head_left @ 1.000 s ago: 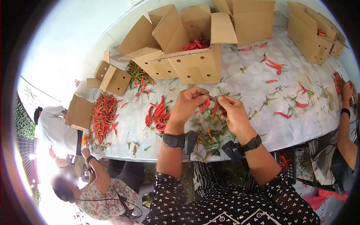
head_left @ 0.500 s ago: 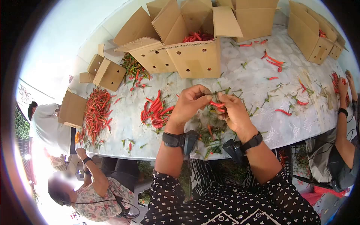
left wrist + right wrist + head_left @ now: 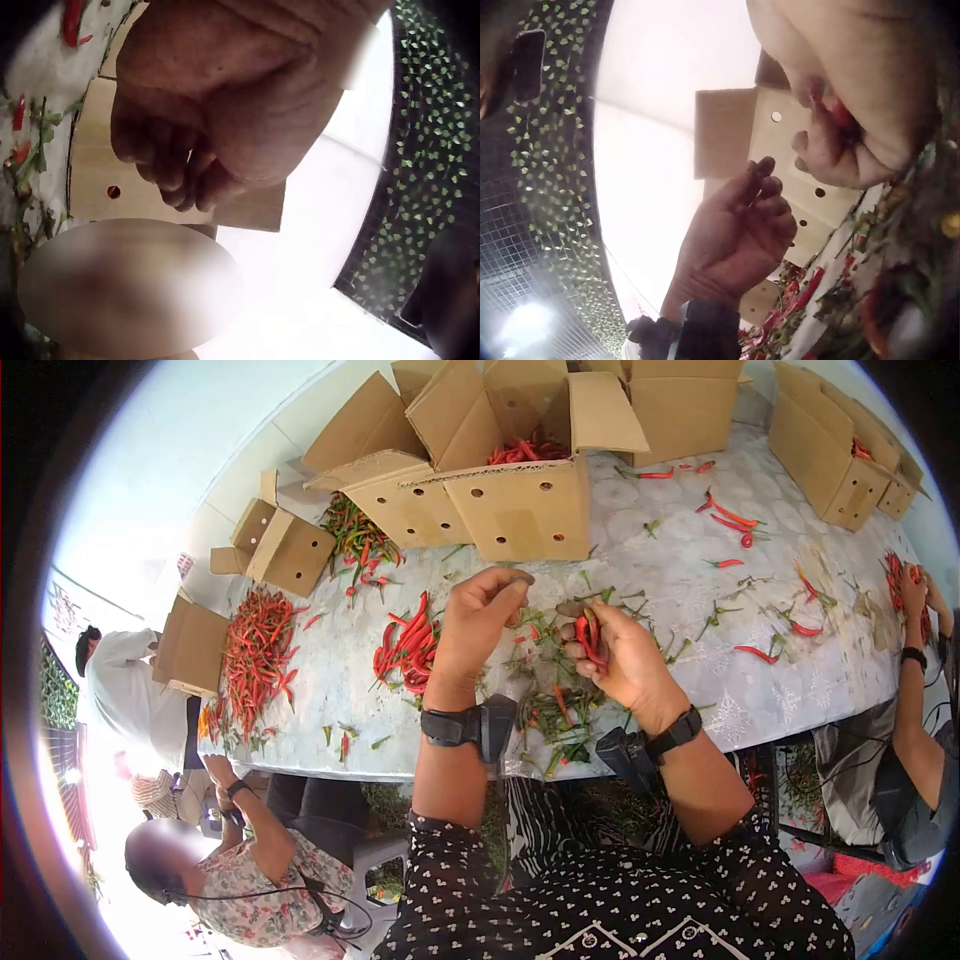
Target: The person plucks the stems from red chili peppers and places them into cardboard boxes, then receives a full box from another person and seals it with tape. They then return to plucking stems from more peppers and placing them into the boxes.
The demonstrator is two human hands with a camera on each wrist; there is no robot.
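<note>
In the head view my left hand [image 3: 474,628] is raised over the table, fingers curled and thumb against the index finger; no item shows in it. The left wrist view has this hand [image 3: 217,112] from close by, fingertips bunched. My right hand [image 3: 628,662], a short distance to the right, grips red chillies [image 3: 592,636] against its palm; red also shows between its fingers in the right wrist view, where the chillies [image 3: 845,118] are partly hidden. Below and between the hands lies a heap of green stems [image 3: 545,718]. A pile of red chillies [image 3: 408,645] lies left of my left hand.
Open cardboard boxes [image 3: 520,510] stand along the far side, one holding red chillies. A larger chilli pile [image 3: 258,645] lies at the left of the table [image 3: 780,685]. Scattered chillies and stems lie right. People are at both sides, one in a floral top [image 3: 270,890].
My hands were together on a red chilli; now they are apart, the left one up and to the left. The chillies stay in my right hand, whose palm is turned more upward.
</note>
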